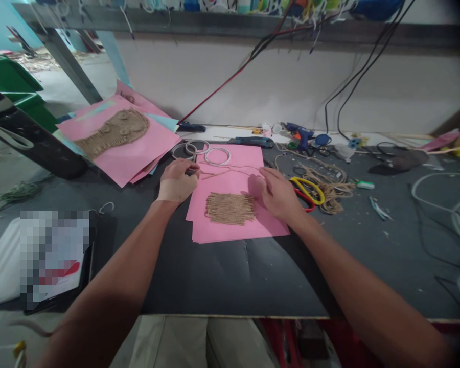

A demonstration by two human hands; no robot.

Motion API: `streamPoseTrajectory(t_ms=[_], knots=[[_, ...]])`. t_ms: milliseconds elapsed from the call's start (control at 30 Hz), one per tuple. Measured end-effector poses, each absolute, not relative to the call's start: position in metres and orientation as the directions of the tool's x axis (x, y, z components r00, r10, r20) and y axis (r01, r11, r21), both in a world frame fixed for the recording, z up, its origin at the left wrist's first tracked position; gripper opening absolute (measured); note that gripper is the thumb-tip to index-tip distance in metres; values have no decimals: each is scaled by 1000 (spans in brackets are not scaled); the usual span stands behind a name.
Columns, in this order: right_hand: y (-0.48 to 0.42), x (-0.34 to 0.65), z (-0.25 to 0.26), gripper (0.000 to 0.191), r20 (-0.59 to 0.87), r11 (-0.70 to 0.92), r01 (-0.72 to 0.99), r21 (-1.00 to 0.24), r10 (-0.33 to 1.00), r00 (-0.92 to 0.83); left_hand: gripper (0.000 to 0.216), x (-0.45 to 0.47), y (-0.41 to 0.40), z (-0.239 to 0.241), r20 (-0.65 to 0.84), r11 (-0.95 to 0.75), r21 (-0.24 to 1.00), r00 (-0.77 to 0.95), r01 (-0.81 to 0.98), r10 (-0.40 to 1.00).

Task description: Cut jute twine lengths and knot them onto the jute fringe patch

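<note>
My left hand is closed, its fingertips pinching one end of a thin piece of twine. My right hand holds the other side of the twine between thumb and fingers, so it runs between both hands. Below it, a rectangular patch of tan twine rows lies on pink paper sheets. Metal rings rest at the top of the paper, near my left hand. Red-and-yellow-handled scissors lie just beyond my right hand, partly hidden by it.
A loose twine bundle and a blue glue gun lie at the right back. A box cutter is behind the rings. At left are a pink stack with a twine shape, a black cylinder and a tablet-like device.
</note>
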State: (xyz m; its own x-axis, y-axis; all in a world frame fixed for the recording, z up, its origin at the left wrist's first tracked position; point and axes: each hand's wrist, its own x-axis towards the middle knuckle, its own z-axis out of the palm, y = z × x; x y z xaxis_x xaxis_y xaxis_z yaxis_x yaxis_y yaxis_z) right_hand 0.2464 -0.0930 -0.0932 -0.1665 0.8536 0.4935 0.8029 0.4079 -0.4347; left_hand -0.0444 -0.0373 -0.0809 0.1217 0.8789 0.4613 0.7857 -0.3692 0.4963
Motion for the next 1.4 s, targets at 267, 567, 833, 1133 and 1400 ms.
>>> streamPoseTrajectory(t_ms=[267,567,833,1133,1400], knots=[[-107,237,-73,35,615,517,636,-573,784,-82,20,-33,-48,-70,414,-388,707,98,591,905],[-116,229,-75,32,502,563,540,-626,821,-274,27,-26,-56,-65,155,-246,904,267,351,951],[-115,223,-83,25,431,432,492,-756,894,-123,20,-26,-57,-71,66,-240,874,388,422,920],[-114,223,-86,24,462,425,500,-755,885,-56,31,-23,-64,-59,-2,-188,906,449,378,893],[-114,225,-85,14,452,378,562,-735,892,-9,19,-20,-68,-54,29,-209,867,373,452,927]])
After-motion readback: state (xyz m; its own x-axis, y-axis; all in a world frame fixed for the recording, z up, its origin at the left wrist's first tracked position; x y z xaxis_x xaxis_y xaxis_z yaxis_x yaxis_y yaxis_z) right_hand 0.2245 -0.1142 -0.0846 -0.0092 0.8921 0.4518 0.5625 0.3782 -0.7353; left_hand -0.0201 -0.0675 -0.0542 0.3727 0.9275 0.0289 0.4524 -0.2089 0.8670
